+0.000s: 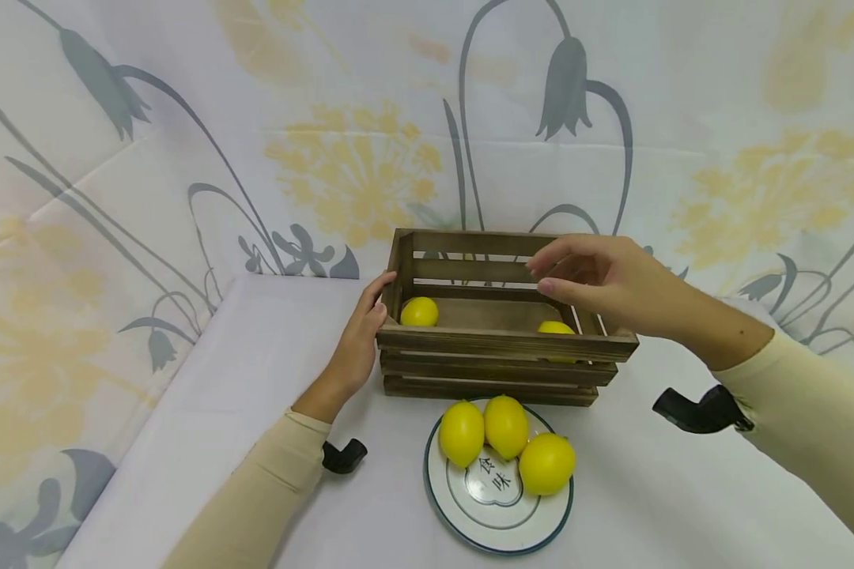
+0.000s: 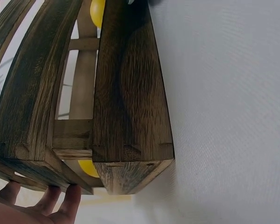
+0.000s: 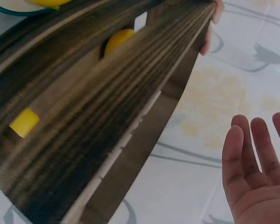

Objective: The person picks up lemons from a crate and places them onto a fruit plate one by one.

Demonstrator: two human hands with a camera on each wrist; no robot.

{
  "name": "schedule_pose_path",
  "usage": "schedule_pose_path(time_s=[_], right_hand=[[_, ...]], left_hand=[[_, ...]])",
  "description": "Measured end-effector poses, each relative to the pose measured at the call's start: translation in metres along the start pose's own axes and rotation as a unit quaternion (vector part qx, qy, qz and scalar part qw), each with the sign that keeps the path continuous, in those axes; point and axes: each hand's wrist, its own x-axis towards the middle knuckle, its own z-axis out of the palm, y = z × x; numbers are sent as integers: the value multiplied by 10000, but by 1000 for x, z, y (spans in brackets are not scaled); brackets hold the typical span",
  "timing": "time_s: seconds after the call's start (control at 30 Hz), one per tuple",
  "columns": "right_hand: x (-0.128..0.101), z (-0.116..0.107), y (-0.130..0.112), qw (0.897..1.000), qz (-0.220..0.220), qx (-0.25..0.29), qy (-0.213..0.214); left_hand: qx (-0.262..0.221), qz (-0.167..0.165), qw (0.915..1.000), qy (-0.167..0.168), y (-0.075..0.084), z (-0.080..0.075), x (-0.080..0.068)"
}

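Note:
A brown slatted wooden crate (image 1: pixel 501 344) stands on the white cloth. One yellow lemon (image 1: pixel 419 311) lies inside at its left end, and another lemon (image 1: pixel 557 329) near the right end is partly hidden by the front slats. My left hand (image 1: pixel 356 340) touches the crate's left end, its fingertips (image 2: pixel 71 198) against the outer slats. Above the right end of the crate hovers my right hand (image 1: pixel 605 280), fingers loosely bent and holding nothing. In the right wrist view its fingers (image 3: pixel 263 144) are spread apart from the wood.
In front of the crate is a round plate (image 1: pixel 494 537) with a dark rim, bearing three lemons (image 1: pixel 507 427) towards its far side. Flower-printed cloth (image 1: pixel 370 79) hangs behind the crate. A black curved piece sits at each wrist.

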Motion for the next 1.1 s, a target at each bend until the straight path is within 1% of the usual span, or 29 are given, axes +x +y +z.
schedule_pose_path(time_s=[0.13,0.27,0.4,0.63,0.7,0.8,0.93,1.0,1.1], right_hand=[[18,-3,-2,9996,223,-167,-34],[34,-6,1,9986,421,-313,-99],[48,-6,6,9979,548,-306,-176],[70,-1,15,9966,668,-335,-339],[76,2,18,9960,728,-310,-412],[84,7,22,9938,894,-391,-538],[94,15,30,9918,944,-460,-722],[99,18,32,9919,891,-427,-798],[109,23,34,9922,820,-342,-875]], left_hand=[[29,-34,10000,-1,-2,-1,1],[-1,-25,10000,21,-4,-3,2],[-53,3,10000,28,-4,-5,3],[10,55,9999,-109,-4,-7,2],[67,-11,9999,-104,-4,-7,2],[-21,-97,9999,-116,-5,-7,2],[-176,-127,9995,-218,-4,-7,1],[-158,-89,9995,-246,-3,-8,0],[-96,-65,9998,-191,-2,-9,-1]])
